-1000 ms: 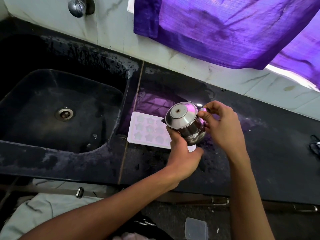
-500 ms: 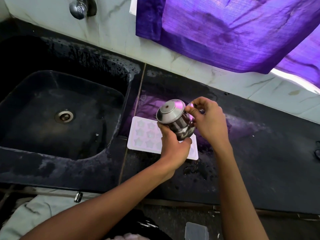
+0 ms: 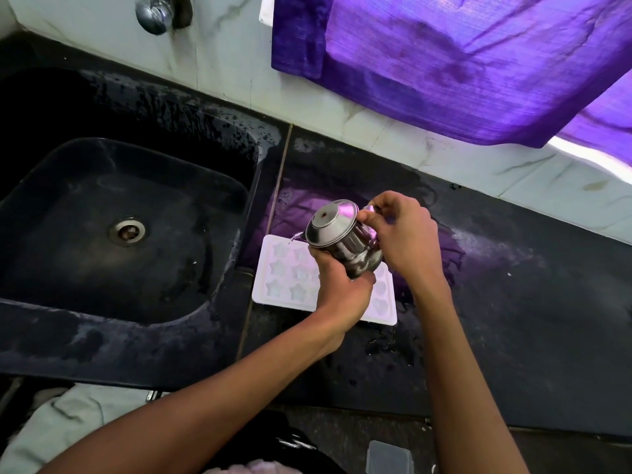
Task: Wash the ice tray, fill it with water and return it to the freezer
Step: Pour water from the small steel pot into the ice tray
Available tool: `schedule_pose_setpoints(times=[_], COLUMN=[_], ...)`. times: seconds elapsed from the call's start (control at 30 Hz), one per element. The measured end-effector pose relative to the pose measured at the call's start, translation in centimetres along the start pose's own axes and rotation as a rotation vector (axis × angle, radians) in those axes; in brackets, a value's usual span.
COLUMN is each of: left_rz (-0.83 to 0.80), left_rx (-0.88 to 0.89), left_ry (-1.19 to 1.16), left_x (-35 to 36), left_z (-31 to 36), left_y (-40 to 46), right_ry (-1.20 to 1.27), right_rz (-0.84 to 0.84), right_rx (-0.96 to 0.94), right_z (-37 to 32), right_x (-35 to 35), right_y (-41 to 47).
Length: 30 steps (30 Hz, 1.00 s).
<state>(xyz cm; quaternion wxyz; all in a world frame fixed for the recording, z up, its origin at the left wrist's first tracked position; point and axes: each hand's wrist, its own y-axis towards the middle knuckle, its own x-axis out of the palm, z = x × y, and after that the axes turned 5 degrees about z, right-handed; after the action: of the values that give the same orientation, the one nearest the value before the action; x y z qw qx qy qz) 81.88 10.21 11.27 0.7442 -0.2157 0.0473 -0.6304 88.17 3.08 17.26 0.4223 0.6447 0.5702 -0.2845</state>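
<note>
Both of your hands, left point(image 3: 342, 289) and right point(image 3: 405, 241), and the tilted steel jug point(image 3: 342, 236) are covering the right half of the tray point(image 3: 273, 268); its left star cells are lying open from above. The counter point(image 3: 530, 302) right of your right arm is offering free passage. The sink point(image 3: 113, 230) is dropping away just left of the tray. The purple cloth point(image 3: 461, 63) is overhanging the back wall.

ice tray point(image 3: 284, 278): right half hidden by hands, pot point(image 3: 342, 241) | tap point(image 3: 154, 10): cropped at top
</note>
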Motion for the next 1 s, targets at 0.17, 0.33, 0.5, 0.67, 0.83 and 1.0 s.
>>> schedule_pose_setpoints(times=[0.17,0.33,0.5,0.67,0.83,1.0], left_rz=[-0.005,-0.016,-0.001,0.009,0.015,-0.007], left_rx=[0.0,0.0,0.03,0.081,0.087,0.027], left_ry=[-0.009,-0.012,-0.005,0.042,0.071,0.062], left_x=[0.0,0.0,-0.1,0.0,-0.1,-0.3], left_z=[0.1,0.2,0.4,0.6,0.6,0.1], left_y=[0.2,0.0,-0.4,-1.2,-2.1,-2.5], right_ry=[-0.01,-0.014,0.01,0.04,0.031,-0.017], right_rz=[-0.002,0.005,0.012,0.032,0.029,-0.005], right_rx=[-0.008,-0.011,-0.02,-0.028,-0.063,-0.076], right_z=[-0.2,-0.5,-0.5,-0.1,-0.3,-0.7], right_x=[0.0,-0.1,-0.3,-0.8,-1.1,-1.0], right_y=[0.2,0.1,-0.3,-0.9,-1.3,-1.7])
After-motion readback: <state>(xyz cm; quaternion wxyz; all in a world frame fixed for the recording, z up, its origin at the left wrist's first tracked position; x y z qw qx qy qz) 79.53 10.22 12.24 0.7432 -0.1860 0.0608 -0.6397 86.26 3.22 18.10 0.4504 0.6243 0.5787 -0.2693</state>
